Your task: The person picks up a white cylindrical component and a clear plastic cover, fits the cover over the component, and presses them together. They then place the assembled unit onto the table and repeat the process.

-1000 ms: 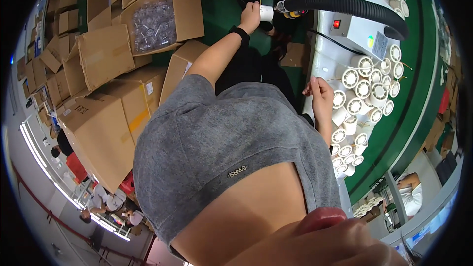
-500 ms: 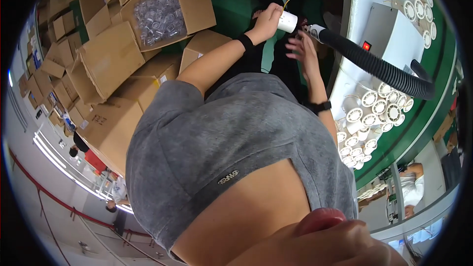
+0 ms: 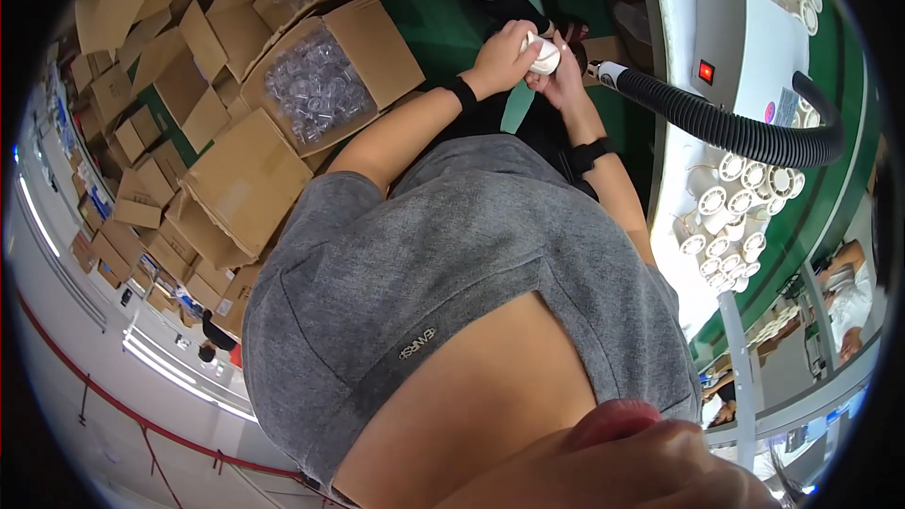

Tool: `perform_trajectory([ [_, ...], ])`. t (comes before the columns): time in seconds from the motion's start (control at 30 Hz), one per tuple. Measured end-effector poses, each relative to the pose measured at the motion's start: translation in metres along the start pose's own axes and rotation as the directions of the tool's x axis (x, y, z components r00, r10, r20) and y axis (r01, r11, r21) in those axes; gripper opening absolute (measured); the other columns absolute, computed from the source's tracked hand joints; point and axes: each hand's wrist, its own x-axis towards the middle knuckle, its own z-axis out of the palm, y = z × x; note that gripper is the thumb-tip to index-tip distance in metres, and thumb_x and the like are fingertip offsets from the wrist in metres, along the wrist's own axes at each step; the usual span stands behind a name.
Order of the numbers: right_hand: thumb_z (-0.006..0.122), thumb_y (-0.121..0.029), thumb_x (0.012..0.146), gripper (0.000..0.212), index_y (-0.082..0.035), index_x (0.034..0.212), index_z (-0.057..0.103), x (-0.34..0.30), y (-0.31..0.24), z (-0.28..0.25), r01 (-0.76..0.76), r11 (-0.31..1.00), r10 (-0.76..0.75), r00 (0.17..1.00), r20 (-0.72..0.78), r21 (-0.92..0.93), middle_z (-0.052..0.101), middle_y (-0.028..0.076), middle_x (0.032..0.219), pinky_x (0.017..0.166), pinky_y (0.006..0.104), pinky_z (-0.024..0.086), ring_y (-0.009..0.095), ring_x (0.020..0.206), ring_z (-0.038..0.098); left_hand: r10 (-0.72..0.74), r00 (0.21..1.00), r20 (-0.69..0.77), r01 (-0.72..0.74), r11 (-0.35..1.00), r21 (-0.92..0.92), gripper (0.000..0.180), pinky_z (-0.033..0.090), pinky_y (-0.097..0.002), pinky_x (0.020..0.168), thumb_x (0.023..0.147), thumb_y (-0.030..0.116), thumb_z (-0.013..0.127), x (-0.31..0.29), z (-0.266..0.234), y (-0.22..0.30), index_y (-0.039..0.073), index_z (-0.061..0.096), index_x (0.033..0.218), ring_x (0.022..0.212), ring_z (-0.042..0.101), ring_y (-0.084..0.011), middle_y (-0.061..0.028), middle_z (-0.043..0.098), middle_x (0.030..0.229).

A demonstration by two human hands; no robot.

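Up ahead of my body, a white cylindrical part (image 3: 544,56) is held between my two hands. From the left, the fingers of my left hand (image 3: 501,58) wrap round it. My right hand (image 3: 566,82) closes on its other side, with fingers under and beside it. My fingers cover much of the part, and the thin wire on it cannot be made out clearly. To the right of my right hand, apart from it, is the nozzle end of a black corrugated hose (image 3: 702,108).
Left of me, an open cardboard box (image 3: 382,47) holds many clear plastic pieces (image 3: 319,85). On the white worktop at right stand a grey-white machine (image 3: 749,47) with a red switch and several white cylindrical parts (image 3: 735,198). More cardboard boxes (image 3: 236,179) crowd the left side.
My right hand has moved left from beside the hose nozzle and closed on the white part. The part has come slightly nearer and is turned. The view has shifted.
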Motion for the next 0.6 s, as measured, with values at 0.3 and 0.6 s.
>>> perform_trajectory([
  [0.3, 0.043, -0.037, 0.083, 0.033, -0.005, 0.09, 0.048, -0.007, 0.008, -0.023, 0.275, 0.958, -0.28, 0.958, -0.063, -0.079, 0.054, 0.007, 0.065, 0.036, 0.0228, 0.038, 0.015, 0.045, 0.05, 0.006, 0.998, 0.056, 0.005, 0.98, -0.199, 0.033, 0.041, -0.0313, 0.062, 0.081, 0.028, 0.043, 0.002, 0.022, -0.005, 0.004, 0.043, 0.103, 0.071, 0.052, -0.0223, -0.0117, 0.051, 0.079],
  [0.6, 0.052, -0.021, 0.08, 0.038, -0.003, 0.11, 0.039, -0.036, 0.023, -0.019, 0.42, 0.623, -0.577, 0.816, -0.026, -0.66, 0.046, 0.007, 0.099, 0.063, 0.0211, 0.042, 0.013, 0.083, 0.048, -0.474, 0.696, 0.539, 0.69, 0.651, -0.318, 0.049, 0.04, -0.0257, 0.046, 0.084, 0.046, 0.026, 0.014, 0.02, -0.011, 0.003, 0.049, 0.09, 0.054, 0.051, -0.0166, -0.0094, 0.054, 0.068],
])
